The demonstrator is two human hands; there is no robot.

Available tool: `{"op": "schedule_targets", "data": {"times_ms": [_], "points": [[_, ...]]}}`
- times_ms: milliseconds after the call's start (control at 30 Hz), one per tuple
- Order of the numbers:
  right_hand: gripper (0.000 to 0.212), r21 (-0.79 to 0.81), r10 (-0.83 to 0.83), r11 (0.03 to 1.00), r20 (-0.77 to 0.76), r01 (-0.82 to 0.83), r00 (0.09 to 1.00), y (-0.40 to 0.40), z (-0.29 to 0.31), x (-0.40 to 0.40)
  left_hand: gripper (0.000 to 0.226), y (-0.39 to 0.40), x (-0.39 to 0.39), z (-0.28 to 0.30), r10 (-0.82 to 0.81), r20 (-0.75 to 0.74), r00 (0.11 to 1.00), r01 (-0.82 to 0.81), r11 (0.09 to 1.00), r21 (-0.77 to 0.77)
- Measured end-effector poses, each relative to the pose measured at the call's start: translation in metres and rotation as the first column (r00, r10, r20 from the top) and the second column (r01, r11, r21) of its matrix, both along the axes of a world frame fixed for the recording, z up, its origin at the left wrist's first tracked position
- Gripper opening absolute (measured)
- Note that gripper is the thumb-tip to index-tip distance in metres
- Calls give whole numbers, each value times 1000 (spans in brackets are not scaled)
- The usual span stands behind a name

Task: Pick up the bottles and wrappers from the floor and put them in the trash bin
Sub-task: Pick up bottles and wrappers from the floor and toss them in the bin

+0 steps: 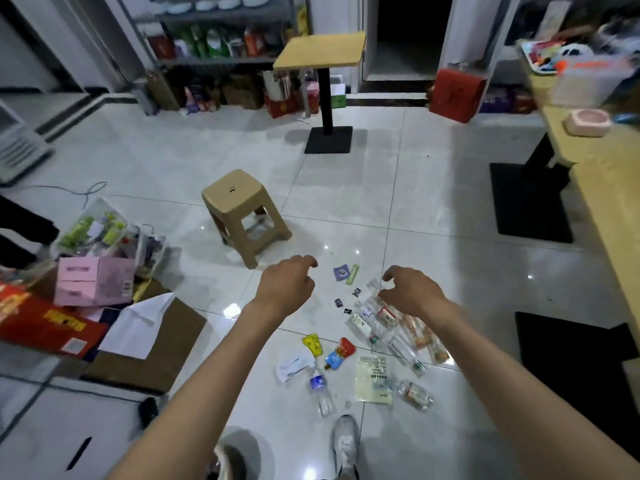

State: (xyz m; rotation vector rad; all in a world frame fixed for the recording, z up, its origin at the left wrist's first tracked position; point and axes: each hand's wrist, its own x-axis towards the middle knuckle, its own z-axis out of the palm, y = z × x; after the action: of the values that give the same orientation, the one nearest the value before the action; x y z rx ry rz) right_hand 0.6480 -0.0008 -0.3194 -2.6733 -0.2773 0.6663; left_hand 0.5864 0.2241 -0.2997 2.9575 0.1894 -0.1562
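Head view: left hand (284,284) and right hand (412,289) hang empty, fingers loosely curled, above the tiled floor (433,209). Clear bottles (381,327) and wrappers (341,353) lie scattered on it below the right hand, near a white shoe (344,441). A tan stool (244,214) stands beyond.

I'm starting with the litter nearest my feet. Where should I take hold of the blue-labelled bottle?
Grip the blue-labelled bottle around its labelled middle, from above. It lies flat on the floor, so fingers can close across its round body from both sides.
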Motion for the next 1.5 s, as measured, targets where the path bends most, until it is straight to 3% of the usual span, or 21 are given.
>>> {"op": "schedule_targets", "data": {"times_ms": [133,300,433,567,767,933,1000,1167,1300,1500], "points": [[48,3,-30,1000,-11,30,999,9,-30,38,41,14,47,-32,48,-2,999,-48,997,-56],[52,-39,-51,998,-49,49,997,19,-131,81,43,14,105,-137,109,-51,993,-115,983,-144],[55,-270,17,963,30,-9,999,24,-271,109,41,1,145,-291,79,-165,983,-101,986,-130],[62,-267,-2,964,11,5,1000,29,-430,133,42,-4,166,-465,81,-200,976,-110,984,-138],[61,-265,124,958,50,-107,991,46,-685,166,51,15,173,-732,53,-226,973,-59,998,-23],[68,-185,148,974,71,-133,986,55,-827,173,49,24,160,-873,69,-227,971,-83,995,-54],[73,-158,151,977,55,-141,987,59,-858,171,60,20,148,-909,79,-283,956,-101,993,-66],[80,-170,154,976,85,-138,984,59,-898,172,115,8,124,-964,88,-324,942,-78,996,45],[76,-176,153,975,110,-133,982,60,-905,169,113,6,125,-969,139,-346,928,-182,979,-96],[80,-195,111,976,73,-95,991,68,-912,168,83,10,129,-967,157,-350,923,-251,937,-242]]}}
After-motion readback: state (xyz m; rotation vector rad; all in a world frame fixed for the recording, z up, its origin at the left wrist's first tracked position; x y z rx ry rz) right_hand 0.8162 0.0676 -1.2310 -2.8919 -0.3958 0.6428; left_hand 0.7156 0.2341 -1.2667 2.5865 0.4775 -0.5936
